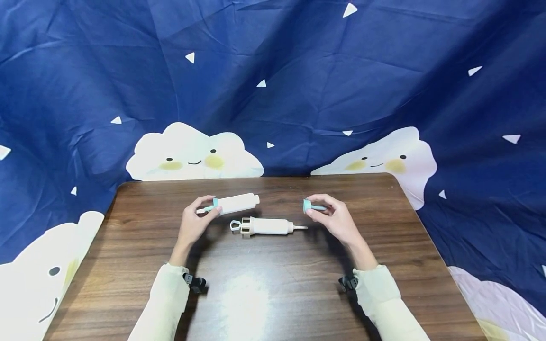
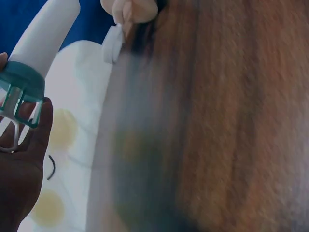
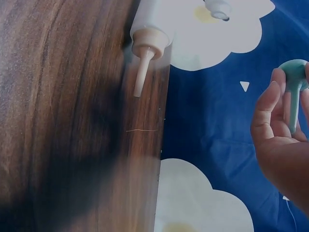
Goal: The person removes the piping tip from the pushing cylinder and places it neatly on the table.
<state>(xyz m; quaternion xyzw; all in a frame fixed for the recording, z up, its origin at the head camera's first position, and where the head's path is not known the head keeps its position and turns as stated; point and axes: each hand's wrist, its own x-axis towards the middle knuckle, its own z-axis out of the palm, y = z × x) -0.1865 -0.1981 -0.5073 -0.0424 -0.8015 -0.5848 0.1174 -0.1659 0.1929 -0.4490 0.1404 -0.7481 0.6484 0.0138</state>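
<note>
My left hand (image 1: pixel 197 220) grips a white syringe-like tube (image 1: pixel 237 203) by its teal collar (image 2: pixel 25 79), with the plunger ring end toward the palm. The tube's open-looking tip points right, above the table. In my right hand (image 1: pixel 336 219) a teal nozzle cap (image 1: pixel 306 205) is pinched between thumb and fingers, its thin spout (image 3: pixel 294 108) pointing back to the palm. Between the hands lies a second syringe-like tube (image 1: pixel 270 226) with a beige collar, its ring handle to the left and its beige nozzle (image 3: pixel 144 72) to the right. Neither hand touches it.
All this is over a brown wood-grain table (image 1: pixel 273 265) with a glare patch near the front. A blue cloth (image 1: pixel 294 104) with white clouds and triangles hangs behind and at the sides. A small dark camera (image 1: pixel 195 282) sits on the left wrist, another (image 1: pixel 349 283) on the right.
</note>
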